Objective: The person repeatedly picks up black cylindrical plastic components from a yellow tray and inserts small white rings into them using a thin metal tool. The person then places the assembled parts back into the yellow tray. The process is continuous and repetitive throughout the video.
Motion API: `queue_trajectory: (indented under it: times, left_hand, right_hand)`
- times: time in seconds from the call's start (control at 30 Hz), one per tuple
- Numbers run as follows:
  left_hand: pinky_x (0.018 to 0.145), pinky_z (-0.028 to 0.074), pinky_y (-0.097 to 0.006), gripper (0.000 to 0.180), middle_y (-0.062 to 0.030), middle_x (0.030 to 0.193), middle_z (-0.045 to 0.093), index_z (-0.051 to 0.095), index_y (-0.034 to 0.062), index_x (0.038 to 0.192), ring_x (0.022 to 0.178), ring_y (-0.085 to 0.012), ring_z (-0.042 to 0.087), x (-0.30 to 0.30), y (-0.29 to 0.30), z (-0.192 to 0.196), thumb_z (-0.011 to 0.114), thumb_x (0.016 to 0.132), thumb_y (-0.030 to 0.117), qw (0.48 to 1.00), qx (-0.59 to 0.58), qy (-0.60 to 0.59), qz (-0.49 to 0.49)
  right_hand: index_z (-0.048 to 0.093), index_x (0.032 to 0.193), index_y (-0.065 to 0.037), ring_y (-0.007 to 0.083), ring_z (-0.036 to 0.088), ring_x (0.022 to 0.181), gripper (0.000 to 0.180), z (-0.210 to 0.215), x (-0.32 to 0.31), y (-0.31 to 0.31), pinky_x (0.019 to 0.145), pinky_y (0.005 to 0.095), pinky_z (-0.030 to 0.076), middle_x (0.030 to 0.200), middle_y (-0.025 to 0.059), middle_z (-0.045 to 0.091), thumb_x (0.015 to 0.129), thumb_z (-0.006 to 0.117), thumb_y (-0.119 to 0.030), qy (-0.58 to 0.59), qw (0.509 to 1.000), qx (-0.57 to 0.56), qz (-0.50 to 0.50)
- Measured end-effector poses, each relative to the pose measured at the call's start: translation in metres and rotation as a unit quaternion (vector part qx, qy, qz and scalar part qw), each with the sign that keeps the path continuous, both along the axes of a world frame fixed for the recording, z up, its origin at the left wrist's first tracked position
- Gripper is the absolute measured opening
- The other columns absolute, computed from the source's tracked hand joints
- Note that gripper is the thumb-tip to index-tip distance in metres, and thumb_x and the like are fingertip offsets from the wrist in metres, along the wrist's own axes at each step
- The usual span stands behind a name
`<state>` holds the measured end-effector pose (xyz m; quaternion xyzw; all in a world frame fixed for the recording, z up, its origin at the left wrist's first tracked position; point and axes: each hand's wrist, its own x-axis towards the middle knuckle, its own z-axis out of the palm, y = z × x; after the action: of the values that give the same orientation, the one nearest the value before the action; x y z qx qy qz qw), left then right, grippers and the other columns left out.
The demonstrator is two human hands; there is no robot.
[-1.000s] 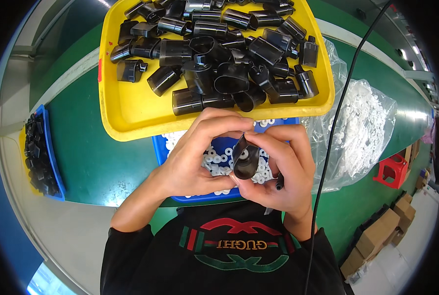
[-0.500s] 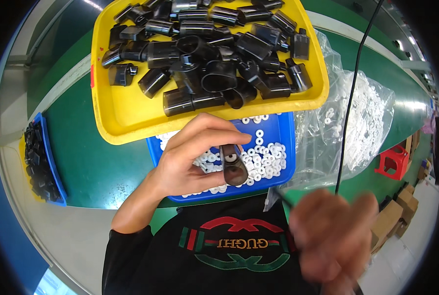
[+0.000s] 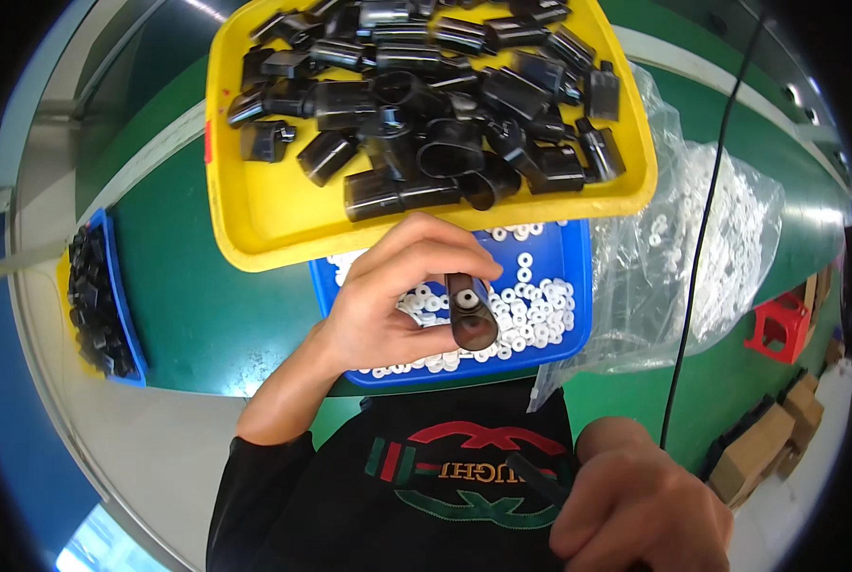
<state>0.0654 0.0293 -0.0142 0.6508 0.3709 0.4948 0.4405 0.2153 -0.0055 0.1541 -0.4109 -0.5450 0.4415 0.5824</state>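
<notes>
My left hand (image 3: pixel 388 300) is closed around a dark translucent plastic shell (image 3: pixel 473 329), with its open end facing me. Inside the shell a white ring (image 3: pixel 467 299) shows. Beneath this hand lies a blue tray (image 3: pixel 580 286) with many loose white rings (image 3: pixel 540 310). At the lower right, my right hand (image 3: pixel 640 505) is closed on a slim dark tool (image 3: pixel 537 480) that points up and left across the front of my black top. The far part of the tool is inside the fist, and its exact kind cannot be made out.
A yellow tray (image 3: pixel 287 238) heaped with dark plastic shells (image 3: pixel 397 100) stands beyond the blue tray. To the right are a clear bag of white rings (image 3: pixel 731 229) and a hanging black cable (image 3: pixel 707 229). Another blue tray (image 3: pixel 125 296) with dark parts sits far left.
My right hand has come lower and is less blurred, so the tool now shows clearly against my top. The left hand keeps its hold on the shell; the whole view has shifted slightly.
</notes>
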Motion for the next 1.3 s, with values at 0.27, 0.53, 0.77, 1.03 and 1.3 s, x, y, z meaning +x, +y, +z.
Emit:
queue_trajectory:
  times: [0.27,0.53,0.77,1.03,1.3]
  left_hand:
    - [0.071,0.057,-0.032,0.048,-0.0179,0.101,0.062,0.052,0.0058,0.098,0.086,-0.0224,0.067,-0.006,-0.001,0.000,0.087,0.067,-0.002,0.999,0.043,0.025,-0.021]
    - [0.069,0.056,-0.028,0.045,-0.0101,0.092,0.069,0.046,0.0083,0.095,0.080,-0.0173,0.069,0.000,-0.006,-0.002,0.085,0.073,0.003,0.999,-0.026,-0.043,-0.013]
    - [0.063,0.054,-0.028,0.039,-0.0104,0.091,0.068,0.049,0.0050,0.098,0.074,-0.0154,0.068,-0.001,-0.010,-0.008,0.081,0.077,0.005,0.998,-0.063,-0.029,-0.006]
    - [0.064,0.053,-0.031,0.024,-0.0105,0.085,0.070,0.069,0.0008,0.088,0.073,-0.0227,0.067,-0.001,0.001,0.003,0.083,0.069,0.003,0.997,0.018,0.068,-0.028]
    - [0.063,0.053,-0.032,0.029,-0.0103,0.083,0.068,0.064,0.0024,0.094,0.072,-0.0249,0.067,-0.004,-0.005,-0.004,0.082,0.073,0.012,0.995,0.018,0.086,-0.036]
  right_hand:
    - [0.070,0.110,-0.018,0.0136,0.037,0.052,0.033,-0.021,0.062,0.016,0.045,0.0240,0.024,0.079,0.0040,0.040,0.080,0.080,-0.027,0.132,0.946,-0.100,0.280]
    - [0.062,0.110,-0.003,0.0164,0.051,0.040,0.030,-0.078,0.069,0.070,0.035,0.0279,0.030,0.078,0.0084,0.069,0.081,0.072,0.001,0.349,0.859,0.049,0.371]
    - [0.058,0.096,-0.008,0.0177,0.061,0.042,0.023,-0.085,0.044,0.065,0.040,0.0247,0.037,0.067,0.0063,0.068,0.081,0.071,0.004,0.342,0.896,0.123,0.254]
    - [0.044,0.067,-0.011,0.0101,0.043,0.032,0.029,-0.072,0.030,0.075,0.033,0.0226,0.027,0.046,0.0014,0.049,0.084,0.062,0.005,0.198,0.927,0.063,0.313]
    - [0.043,0.063,-0.010,0.0094,0.038,0.033,0.031,-0.094,0.011,0.062,0.031,0.0228,0.025,0.048,0.0009,0.047,0.091,0.054,-0.002,0.216,0.941,0.057,0.256]
